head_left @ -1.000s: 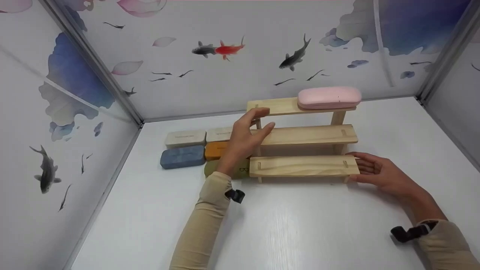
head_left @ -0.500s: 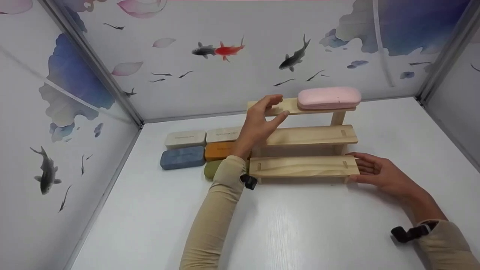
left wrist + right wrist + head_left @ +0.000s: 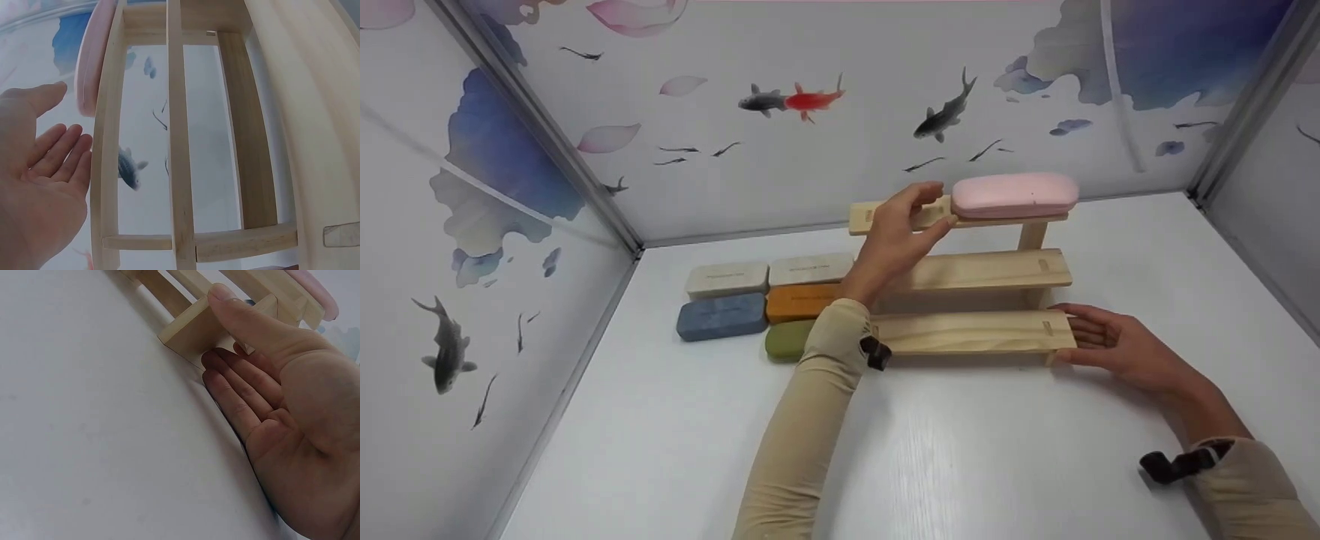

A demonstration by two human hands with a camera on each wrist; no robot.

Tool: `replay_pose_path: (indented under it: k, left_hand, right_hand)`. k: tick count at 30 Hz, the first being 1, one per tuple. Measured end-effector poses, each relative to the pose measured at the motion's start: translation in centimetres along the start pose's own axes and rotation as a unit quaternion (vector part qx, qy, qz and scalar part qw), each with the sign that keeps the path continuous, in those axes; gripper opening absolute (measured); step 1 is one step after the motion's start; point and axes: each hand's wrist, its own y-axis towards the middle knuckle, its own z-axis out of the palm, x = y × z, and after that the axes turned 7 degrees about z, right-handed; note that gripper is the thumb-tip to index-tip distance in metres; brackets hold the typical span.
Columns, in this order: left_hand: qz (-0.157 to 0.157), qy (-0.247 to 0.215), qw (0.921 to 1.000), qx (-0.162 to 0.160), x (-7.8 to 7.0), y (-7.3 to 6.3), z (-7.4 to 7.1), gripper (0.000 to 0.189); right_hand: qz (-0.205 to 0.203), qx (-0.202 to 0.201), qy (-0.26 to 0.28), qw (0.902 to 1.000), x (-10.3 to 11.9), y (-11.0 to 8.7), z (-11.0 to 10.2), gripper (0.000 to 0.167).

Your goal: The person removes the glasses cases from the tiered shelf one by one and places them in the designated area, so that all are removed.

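A pink glasses case (image 3: 1015, 196) lies on the right part of the top plank of a three-tier wooden rack (image 3: 975, 334). My left hand (image 3: 894, 236) is above the rack's left side, fingers spread and nothing held. Its thumb and fingertips come close to the case's left end; in the left wrist view a gap shows between these fingers (image 3: 50, 152) and the pink case (image 3: 93, 62). At the lowest tier's right end my right hand (image 3: 1136, 356) holds the rack, thumb in front and index finger behind. In the right wrist view the thumb overlaps the wood.
Left of the rack, several cases lie flat on the white table: two pale ones (image 3: 727, 277), a blue one (image 3: 722, 316), an orange one (image 3: 802, 301) and a green one (image 3: 787, 340), partly hidden by my left sleeve. A printed wall (image 3: 810, 172) stands behind.
My left hand has moved right and up, from the rack's left end to beside the pink glasses case. The right hand stays at the rack's lower right end.
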Motion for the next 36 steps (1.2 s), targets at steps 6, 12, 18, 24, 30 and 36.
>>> replay_pose_path:
  k: [6,12,18,24,30,36]
  left_hand:
    - [0.003,0.010,0.9999,0.002,-0.1,0.4,0.6,0.055]
    - [0.001,0.017,0.9998,0.008,-0.1,0.7,0.9,0.059]
    - [0.005,0.038,0.9990,0.022,-0.5,1.6,1.6,0.065]
    - [-0.003,0.096,0.9943,0.047,-1.2,2.1,2.3,0.073]
    - [-0.015,0.119,0.9901,0.072,-1.8,2.1,2.6,0.076]
    - [-0.019,0.136,0.9883,0.066,-1.8,2.1,3.1,0.074]
  right_hand:
    - [0.000,0.004,0.006,1.0000,0.0,0.0,0.2,0.078]
    - [-0.004,0.004,0.004,1.0000,-0.1,0.1,0.2,0.078]
    - [0.003,0.002,0.010,0.9999,0.1,0.1,0.1,0.078]
    - [-0.009,0.004,0.010,0.9999,0.3,0.0,0.2,0.075]
    - [-0.007,0.003,0.007,0.9999,0.0,0.1,0.0,0.076]
    - [-0.012,0.004,0.015,0.9998,0.1,0.1,0.1,0.077]
